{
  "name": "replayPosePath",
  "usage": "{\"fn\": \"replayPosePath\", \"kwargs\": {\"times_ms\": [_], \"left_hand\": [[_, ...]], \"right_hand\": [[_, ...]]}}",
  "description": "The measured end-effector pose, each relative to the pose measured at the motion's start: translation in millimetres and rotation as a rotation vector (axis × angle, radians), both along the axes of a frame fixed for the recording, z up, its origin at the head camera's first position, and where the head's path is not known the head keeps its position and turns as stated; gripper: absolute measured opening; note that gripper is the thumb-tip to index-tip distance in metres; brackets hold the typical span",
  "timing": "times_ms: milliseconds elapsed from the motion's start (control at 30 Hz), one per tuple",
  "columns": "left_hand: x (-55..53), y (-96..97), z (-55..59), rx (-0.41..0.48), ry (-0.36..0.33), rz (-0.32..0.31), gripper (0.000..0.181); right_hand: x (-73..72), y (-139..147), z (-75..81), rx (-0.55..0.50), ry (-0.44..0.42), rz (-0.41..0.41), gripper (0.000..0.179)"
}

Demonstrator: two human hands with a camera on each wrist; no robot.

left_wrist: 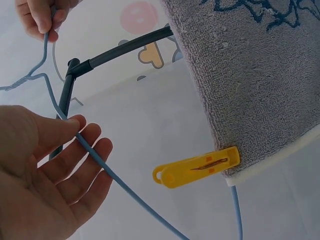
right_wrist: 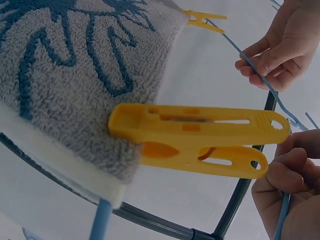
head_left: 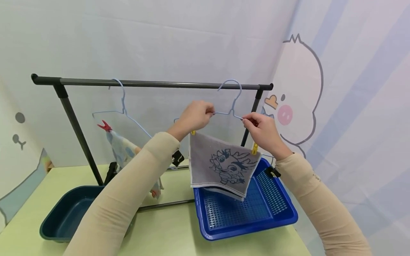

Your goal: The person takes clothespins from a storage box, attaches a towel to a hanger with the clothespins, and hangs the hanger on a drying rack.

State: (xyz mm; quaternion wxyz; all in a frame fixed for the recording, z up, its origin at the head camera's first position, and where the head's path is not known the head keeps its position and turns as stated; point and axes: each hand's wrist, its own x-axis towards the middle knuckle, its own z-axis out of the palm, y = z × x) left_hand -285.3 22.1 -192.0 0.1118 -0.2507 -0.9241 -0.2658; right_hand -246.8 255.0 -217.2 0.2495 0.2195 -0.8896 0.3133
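A blue wire hanger (head_left: pixel 241 91) has its hook at the rack's rail, on the right in the head view. My left hand (head_left: pixel 196 115) pinches its left shoulder between thumb and fingers, while my right hand (head_left: pixel 265 133) pinches the right shoulder. Below hangs a grey terry towel (head_left: pixel 203 160) with a blue cartoon dragon and a pale edge. Yellow clothespins clip its top corners to the hanger's lower wire; one clothespin (left_wrist: pixel 197 167) shows large in the left wrist view, another clothespin (right_wrist: pixel 200 122) in the right.
The black rack (head_left: pixel 179 84) stands on a pale green table (head_left: pixel 166 238). Left on its rail, another blue hanger (head_left: pixel 123 101) bears a patterned cloth (head_left: pixel 123 149) with a red clothespin (head_left: pixel 105 126). A blue basket (head_left: pixel 250 230) sits below the towel, a dark green basin (head_left: pixel 48 222) at left.
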Motion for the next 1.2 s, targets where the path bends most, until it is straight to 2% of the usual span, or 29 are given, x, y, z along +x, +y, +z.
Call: {"fn": "replayPosePath", "kwargs": {"times_ms": [333, 533, 733, 867, 1000, 1200], "left_hand": [[-13.1, -0.9, 10.2, -0.031, 0.050, -0.006, 0.018], [-20.2, -4.5, 11.4, -0.024, 0.057, 0.023, 0.019], [-22.4, -4.4, 11.8, -0.054, 0.056, 0.066, 0.020], [-22.8, -6.0, 13.9, -0.058, 0.053, 0.089, 0.021], [-23.0, -8.6, 18.0, -0.050, 0.080, 0.110, 0.022], [-23.6, -9.0, 23.0, -0.054, 0.098, 0.149, 0.023]], "right_hand": [[-9.6, -6, 10.4, 0.002, 0.005, -0.014, 0.023], [-19.3, -13, 14.8, 0.021, 0.028, -0.016, 0.021], [-30.7, -15, 14.3, 0.049, 0.072, -0.016, 0.020], [-37.7, -18, 15.2, 0.083, 0.135, -0.015, 0.021], [-41.7, -22, 18.7, 0.080, 0.180, -0.006, 0.020], [-43.3, -26, 22.2, 0.074, 0.173, -0.022, 0.020]]}}
